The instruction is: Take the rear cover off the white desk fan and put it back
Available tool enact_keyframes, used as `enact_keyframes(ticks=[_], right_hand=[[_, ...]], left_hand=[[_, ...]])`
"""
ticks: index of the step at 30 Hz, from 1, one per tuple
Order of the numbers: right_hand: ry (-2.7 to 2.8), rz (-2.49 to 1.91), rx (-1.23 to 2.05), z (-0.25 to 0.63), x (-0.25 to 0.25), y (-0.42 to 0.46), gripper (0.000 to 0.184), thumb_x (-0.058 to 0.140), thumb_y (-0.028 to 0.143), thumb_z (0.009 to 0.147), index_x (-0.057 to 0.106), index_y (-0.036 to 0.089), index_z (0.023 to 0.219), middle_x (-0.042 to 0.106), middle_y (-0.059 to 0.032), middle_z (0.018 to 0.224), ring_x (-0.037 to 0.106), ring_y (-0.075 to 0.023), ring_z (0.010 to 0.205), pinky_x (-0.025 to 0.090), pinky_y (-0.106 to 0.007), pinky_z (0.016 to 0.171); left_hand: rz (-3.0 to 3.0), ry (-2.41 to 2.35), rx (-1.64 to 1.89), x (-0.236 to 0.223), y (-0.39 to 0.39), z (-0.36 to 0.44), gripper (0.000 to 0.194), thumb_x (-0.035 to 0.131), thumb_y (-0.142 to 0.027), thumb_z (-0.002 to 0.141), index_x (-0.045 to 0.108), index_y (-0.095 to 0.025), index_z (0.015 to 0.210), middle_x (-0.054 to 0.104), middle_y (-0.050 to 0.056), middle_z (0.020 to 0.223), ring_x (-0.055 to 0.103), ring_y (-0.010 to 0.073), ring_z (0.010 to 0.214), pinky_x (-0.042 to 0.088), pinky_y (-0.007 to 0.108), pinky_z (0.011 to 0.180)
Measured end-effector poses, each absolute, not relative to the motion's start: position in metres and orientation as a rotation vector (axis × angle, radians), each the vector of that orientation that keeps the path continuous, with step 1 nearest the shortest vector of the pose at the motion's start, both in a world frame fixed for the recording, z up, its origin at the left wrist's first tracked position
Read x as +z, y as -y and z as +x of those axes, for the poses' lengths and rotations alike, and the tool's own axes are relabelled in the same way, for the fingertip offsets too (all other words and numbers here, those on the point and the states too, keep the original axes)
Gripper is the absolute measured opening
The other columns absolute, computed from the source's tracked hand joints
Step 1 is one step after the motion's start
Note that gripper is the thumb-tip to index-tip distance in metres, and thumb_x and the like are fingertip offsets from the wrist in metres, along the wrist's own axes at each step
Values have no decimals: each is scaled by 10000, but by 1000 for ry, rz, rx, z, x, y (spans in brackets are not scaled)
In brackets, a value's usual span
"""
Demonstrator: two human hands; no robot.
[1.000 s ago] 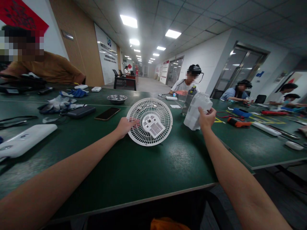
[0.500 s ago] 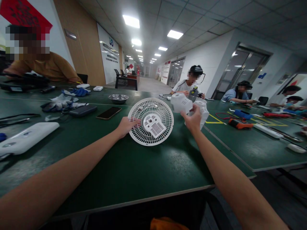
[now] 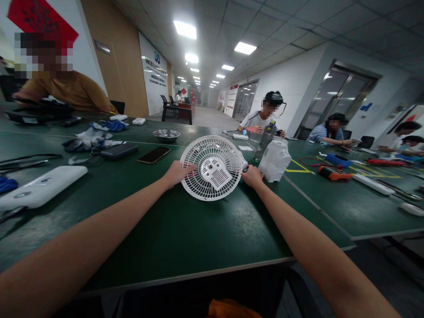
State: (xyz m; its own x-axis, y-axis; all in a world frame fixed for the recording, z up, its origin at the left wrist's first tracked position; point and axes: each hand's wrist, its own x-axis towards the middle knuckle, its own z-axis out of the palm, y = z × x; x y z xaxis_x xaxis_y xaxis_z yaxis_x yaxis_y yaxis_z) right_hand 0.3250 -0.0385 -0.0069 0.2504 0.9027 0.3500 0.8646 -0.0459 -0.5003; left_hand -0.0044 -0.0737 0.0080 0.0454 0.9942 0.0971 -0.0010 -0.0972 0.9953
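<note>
A round white fan grille (image 3: 212, 168) stands tilted on its edge on the green table (image 3: 185, 229). My left hand (image 3: 177, 173) grips its left rim with curled fingers. My right hand (image 3: 252, 176) is at the grille's right rim, closed on a small white part behind it that I cannot make out. A white fan body (image 3: 275, 160) stands on the table just right of my right hand, free of both hands.
A phone (image 3: 153, 155), a dark power bank (image 3: 119, 150), gloves (image 3: 86, 140), a steel bowl (image 3: 166, 134) and a white case (image 3: 39, 187) lie at left. A bottle (image 3: 265, 137), orange tools (image 3: 334, 173) and several seated people are farther back and right.
My right hand set the white fan body down on the table and came left to the grille's right rim. My left hand stayed on the left rim.
</note>
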Motion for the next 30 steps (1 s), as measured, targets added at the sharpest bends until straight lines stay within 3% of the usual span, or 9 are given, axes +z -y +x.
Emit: enact_keyframes(ticks=[4,6,8,11,14,18,23,26,30], right_hand=[[1638,-1756,-20,318,7,46,644,659,511,793,589,122,1301,566,-252,1348,513,-400,1277,363,-584,1059],[1660,-1545,24,314,17,52,496,615,510,834,668,149,1169,637,-188,1253,560,-349,1215,421,-502,1035],[1670,-1375,263,309,23,59,415,581,551,855,716,162,906,712,-135,1004,634,-312,1050,502,-438,922],[1710,-1281,737,295,22,72,555,488,675,878,670,171,732,684,-78,690,663,-234,728,557,-355,665],[1749,-1149,1282,277,16,86,622,390,736,902,672,182,888,703,-66,703,654,-186,617,541,-293,533],[1532,-991,1821,259,15,100,575,308,671,967,640,204,1012,733,-80,860,702,-189,748,583,-318,645],[1324,-895,1870,245,19,107,438,351,540,983,638,213,1035,737,-73,984,706,-209,912,580,-377,823],[1239,-851,1761,237,18,109,414,374,552,959,625,233,1043,738,-64,1011,698,-237,960,586,-405,814],[1248,-804,1520,232,13,106,424,375,590,930,574,268,1123,724,-61,1086,685,-275,1008,590,-427,766]], left_hand=[[1321,-1156,1250,5,70,-5,150,794,-241,778,738,-127,858,761,108,819,722,232,697,592,393,722],[1319,-1172,1268,4,70,-5,151,778,-244,795,735,-125,877,759,103,807,723,229,699,590,388,718],[1312,-1171,1276,4,71,-4,165,767,-259,809,732,-124,897,760,105,808,728,237,714,588,386,710],[1307,-1173,1288,4,71,-4,190,755,-304,824,733,-119,860,761,115,800,727,247,717,583,385,704],[1311,-1193,1325,3,70,-5,222,756,-337,818,733,-119,789,753,112,762,719,249,699,578,383,709],[1380,-1221,1402,-1,66,-9,221,740,-341,825,735,-125,778,754,105,764,718,253,715,572,381,720],[1565,-1309,1588,-3,61,-15,262,673,-377,873,746,-137,797,757,90,792,717,251,771,560,363,774],[1602,-1321,1653,0,59,-15,295,642,-411,896,747,-145,824,753,88,813,712,247,802,550,344,794],[1531,-1212,1517,1,58,-10,372,605,-509,911,724,-157,887,745,88,843,694,227,775,542,294,694]])
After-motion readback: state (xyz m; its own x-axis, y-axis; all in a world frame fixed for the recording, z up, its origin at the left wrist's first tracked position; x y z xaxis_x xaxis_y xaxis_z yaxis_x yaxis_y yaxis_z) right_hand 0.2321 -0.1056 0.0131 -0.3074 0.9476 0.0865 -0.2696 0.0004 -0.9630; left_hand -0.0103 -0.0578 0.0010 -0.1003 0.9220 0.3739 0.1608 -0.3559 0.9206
